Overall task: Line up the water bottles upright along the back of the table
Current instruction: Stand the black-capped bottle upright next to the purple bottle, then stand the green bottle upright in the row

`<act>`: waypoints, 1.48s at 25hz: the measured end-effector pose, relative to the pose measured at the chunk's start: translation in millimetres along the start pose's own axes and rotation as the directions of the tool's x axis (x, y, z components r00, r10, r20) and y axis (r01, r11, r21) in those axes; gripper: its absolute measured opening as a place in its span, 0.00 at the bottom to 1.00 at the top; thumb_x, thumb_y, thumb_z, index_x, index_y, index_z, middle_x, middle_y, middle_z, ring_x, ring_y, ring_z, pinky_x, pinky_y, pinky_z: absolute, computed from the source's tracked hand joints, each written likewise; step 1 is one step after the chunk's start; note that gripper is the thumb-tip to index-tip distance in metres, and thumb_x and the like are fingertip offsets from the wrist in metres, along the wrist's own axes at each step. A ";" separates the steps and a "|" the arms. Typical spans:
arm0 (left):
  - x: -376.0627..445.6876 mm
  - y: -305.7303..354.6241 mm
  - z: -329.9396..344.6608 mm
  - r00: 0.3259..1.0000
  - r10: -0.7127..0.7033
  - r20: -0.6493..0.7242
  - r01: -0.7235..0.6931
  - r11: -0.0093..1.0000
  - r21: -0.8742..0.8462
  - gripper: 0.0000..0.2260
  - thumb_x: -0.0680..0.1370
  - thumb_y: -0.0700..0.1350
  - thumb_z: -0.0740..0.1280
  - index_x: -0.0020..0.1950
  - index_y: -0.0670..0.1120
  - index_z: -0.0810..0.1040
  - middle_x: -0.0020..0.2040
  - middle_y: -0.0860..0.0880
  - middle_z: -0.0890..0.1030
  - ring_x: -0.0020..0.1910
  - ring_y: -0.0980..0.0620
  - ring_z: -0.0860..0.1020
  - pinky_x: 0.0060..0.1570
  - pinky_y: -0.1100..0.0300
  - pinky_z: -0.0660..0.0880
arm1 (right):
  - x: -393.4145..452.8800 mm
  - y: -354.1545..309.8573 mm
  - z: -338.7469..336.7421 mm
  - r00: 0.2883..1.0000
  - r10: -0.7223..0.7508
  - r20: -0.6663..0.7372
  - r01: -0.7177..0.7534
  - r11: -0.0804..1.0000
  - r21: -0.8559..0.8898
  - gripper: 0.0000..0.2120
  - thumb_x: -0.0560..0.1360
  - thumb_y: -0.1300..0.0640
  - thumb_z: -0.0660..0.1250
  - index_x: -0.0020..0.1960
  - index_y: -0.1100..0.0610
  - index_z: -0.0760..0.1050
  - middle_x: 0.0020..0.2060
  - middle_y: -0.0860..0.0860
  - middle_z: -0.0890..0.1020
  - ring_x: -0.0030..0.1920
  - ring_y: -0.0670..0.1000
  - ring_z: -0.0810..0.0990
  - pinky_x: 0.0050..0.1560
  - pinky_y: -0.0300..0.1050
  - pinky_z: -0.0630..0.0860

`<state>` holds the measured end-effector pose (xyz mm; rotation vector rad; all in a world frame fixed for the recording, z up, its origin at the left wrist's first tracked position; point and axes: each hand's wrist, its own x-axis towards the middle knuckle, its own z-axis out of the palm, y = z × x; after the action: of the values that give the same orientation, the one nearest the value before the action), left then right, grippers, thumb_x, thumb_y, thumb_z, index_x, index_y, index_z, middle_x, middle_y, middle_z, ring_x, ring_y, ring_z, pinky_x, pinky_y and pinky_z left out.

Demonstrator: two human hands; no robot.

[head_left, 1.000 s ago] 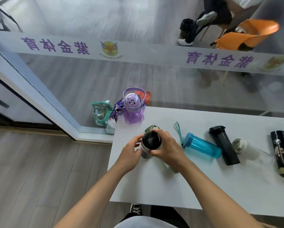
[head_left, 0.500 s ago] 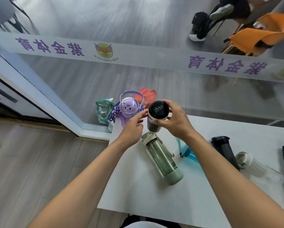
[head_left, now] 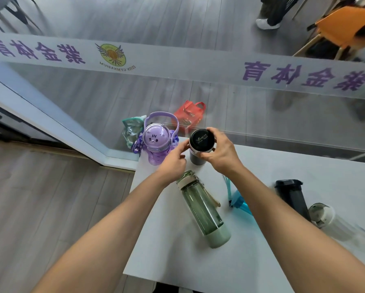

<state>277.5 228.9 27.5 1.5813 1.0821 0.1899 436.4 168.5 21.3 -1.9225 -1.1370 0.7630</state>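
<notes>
A dark bottle with a black lid (head_left: 201, 141) stands upright near the back edge of the white table (head_left: 177, 240), right of the upright purple bottle (head_left: 157, 142). My right hand (head_left: 221, 153) grips its lid and side. My left hand (head_left: 174, 160) touches its left side with the fingertips. A green bottle (head_left: 202, 208) lies on its side in front of them. A blue bottle (head_left: 239, 203), a black bottle (head_left: 294, 196) and a white bottle (head_left: 325, 214) lie to the right, partly hidden by my right arm.
A glass wall with a frosted strip runs just behind the table. On the floor beyond it sit a red bag (head_left: 189, 115) and a green packet (head_left: 132, 130). An orange chair (head_left: 346, 24) and a person's legs are at the far right.
Both hands carried the dark bottle from the table's middle to the back edge beside the purple bottle. The green bottle it hid came into sight. The view tilted and moved closer.
</notes>
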 end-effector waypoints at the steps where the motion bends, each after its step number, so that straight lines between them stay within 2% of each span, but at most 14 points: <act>1: 2.5 -0.3 -0.1 1.000 -0.008 -0.004 0.008 1.000 -0.003 0.34 0.74 0.27 0.51 0.75 0.52 0.64 0.65 0.58 0.72 0.64 0.55 0.70 0.64 0.55 0.70 | 2.5 0.1 1.7 1.000 0.009 -0.002 -0.009 1.000 0.003 0.34 0.65 0.54 0.81 0.68 0.51 0.73 0.59 0.46 0.76 0.57 0.43 0.74 0.54 0.27 0.67; 7: 3.9 -6.0 -5.1 1.000 -0.017 0.017 0.017 1.000 -0.022 0.33 0.76 0.28 0.52 0.77 0.53 0.62 0.70 0.56 0.70 0.66 0.56 0.70 0.64 0.56 0.69 | 5.6 0.1 7.8 0.999 0.054 -0.002 -0.054 0.998 0.009 0.36 0.63 0.53 0.82 0.67 0.49 0.71 0.60 0.49 0.77 0.60 0.47 0.77 0.57 0.33 0.70; 10: 0.7 -21.7 -3.3 0.998 -0.060 -0.009 0.059 0.998 -0.028 0.31 0.78 0.32 0.54 0.78 0.54 0.59 0.71 0.52 0.69 0.65 0.53 0.71 0.58 0.59 0.72 | -4.5 5.0 4.8 0.985 0.172 0.002 -0.172 0.985 0.007 0.48 0.62 0.51 0.83 0.76 0.49 0.62 0.67 0.50 0.74 0.66 0.49 0.73 0.61 0.38 0.69; 12: -6.9 -42.5 1.4 0.987 -0.138 -0.089 0.135 0.990 -0.037 0.27 0.79 0.34 0.56 0.77 0.51 0.61 0.69 0.48 0.70 0.60 0.51 0.73 0.53 0.59 0.71 | -21.7 15.8 5.6 0.953 0.301 -0.007 -0.301 0.953 -0.029 0.51 0.64 0.49 0.82 0.78 0.51 0.56 0.71 0.53 0.71 0.70 0.52 0.71 0.67 0.45 0.69; 15: -25.5 -87.7 19.6 0.908 -0.384 -0.166 0.371 0.923 -0.105 0.22 0.79 0.40 0.58 0.74 0.47 0.65 0.64 0.43 0.74 0.56 0.43 0.77 0.55 0.50 0.76 | -60.2 37.4 25.4 0.892 0.446 0.065 -0.432 0.887 -0.160 0.39 0.71 0.45 0.75 0.76 0.54 0.62 0.71 0.54 0.71 0.70 0.55 0.72 0.69 0.49 0.69; 18: -40.3 -111.2 42.7 0.822 -0.570 -0.005 0.535 0.774 -0.339 0.17 0.79 0.40 0.58 0.68 0.47 0.69 0.56 0.42 0.78 0.46 0.45 0.76 0.54 0.49 0.77 | -85.6 50.8 57.3 0.836 0.506 0.212 -0.427 0.843 -0.327 0.33 0.72 0.41 0.70 0.72 0.53 0.67 0.67 0.55 0.75 0.66 0.58 0.76 0.64 0.51 0.74; 20: -48.6 -104.9 50.5 0.831 -0.542 0.127 0.538 0.724 -0.431 0.13 0.78 0.36 0.57 0.59 0.48 0.75 0.48 0.46 0.78 0.47 0.46 0.73 0.53 0.50 0.75 | -92.0 50.9 69.0 0.826 0.516 0.229 -0.418 0.832 -0.365 0.32 0.69 0.40 0.70 0.69 0.52 0.69 0.61 0.53 0.78 0.60 0.57 0.79 0.55 0.49 0.77; 21: -52.3 -102.7 52.8 0.840 -0.517 0.166 0.529 0.713 -0.460 0.15 0.77 0.34 0.57 0.56 0.48 0.78 0.46 0.47 0.79 0.47 0.46 0.74 0.54 0.49 0.76 | -94.8 49.8 71.8 0.829 0.513 0.220 -0.424 0.835 -0.350 0.33 0.67 0.40 0.71 0.68 0.51 0.69 0.59 0.52 0.79 0.58 0.56 0.80 0.53 0.48 0.77; 23: -62.5 -98.8 54.6 0.858 -0.479 0.186 0.500 0.696 -0.515 0.18 0.76 0.33 0.57 0.56 0.49 0.79 0.44 0.50 0.82 0.47 0.48 0.78 0.57 0.45 0.76 | -102.1 45.5 72.1 0.855 0.482 0.194 -0.421 0.861 -0.285 0.35 0.65 0.41 0.74 0.68 0.50 0.69 0.59 0.51 0.79 0.59 0.55 0.79 0.53 0.47 0.77; 25: -76.4 -98.1 54.6 0.879 -0.456 0.143 0.451 0.692 -0.565 0.19 0.76 0.32 0.56 0.61 0.47 0.77 0.46 0.50 0.83 0.49 0.50 0.80 0.58 0.43 0.76 | -113.7 39.7 68.0 0.882 0.441 0.166 -0.404 0.889 -0.216 0.37 0.64 0.42 0.76 0.69 0.50 0.68 0.60 0.50 0.78 0.60 0.53 0.78 0.55 0.45 0.75; 29: -110.2 -92.0 54.7 0.937 -0.340 0.081 0.313 0.714 -0.626 0.19 0.78 0.31 0.57 0.66 0.45 0.73 0.62 0.46 0.79 0.54 0.50 0.79 0.57 0.42 0.76 | -144.7 24.3 56.2 0.924 0.378 0.065 -0.373 0.925 -0.077 0.41 0.62 0.44 0.79 0.70 0.48 0.65 0.62 0.48 0.76 0.61 0.48 0.75 0.58 0.42 0.72; 31: -121.9 -80.1 52.2 0.967 -0.243 0.071 0.237 0.768 -0.595 0.20 0.78 0.31 0.57 0.66 0.46 0.73 0.63 0.48 0.78 0.58 0.49 0.78 0.59 0.42 0.76 | -156.8 16.1 49.8 0.936 0.352 -0.006 -0.352 0.935 -0.048 0.45 0.62 0.43 0.80 0.72 0.46 0.62 0.65 0.47 0.73 0.63 0.47 0.72 0.63 0.45 0.71; 33: -132.2 -63.7 49.8 0.985 -0.145 0.095 0.173 0.837 -0.519 0.22 0.78 0.30 0.55 0.66 0.49 0.74 0.63 0.51 0.78 0.61 0.50 0.77 0.60 0.44 0.76 | -165.4 10.2 41.4 0.937 0.339 -0.088 -0.339 0.941 0.011 0.42 0.64 0.45 0.81 0.71 0.46 0.62 0.64 0.47 0.73 0.64 0.47 0.71 0.63 0.46 0.73; 37: -147.5 -50.2 49.9 0.988 0.006 0.156 0.053 0.926 -0.374 0.23 0.79 0.31 0.54 0.68 0.52 0.72 0.66 0.55 0.75 0.65 0.55 0.74 0.63 0.48 0.75 | -182.4 1.4 22.6 0.920 0.342 -0.192 -0.331 0.939 0.090 0.35 0.63 0.48 0.81 0.62 0.42 0.65 0.55 0.44 0.77 0.57 0.48 0.76 0.52 0.42 0.75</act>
<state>199.8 85.0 30.0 1.2137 0.8814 0.2403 341.7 11.1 28.3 -2.1224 -0.6598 0.7454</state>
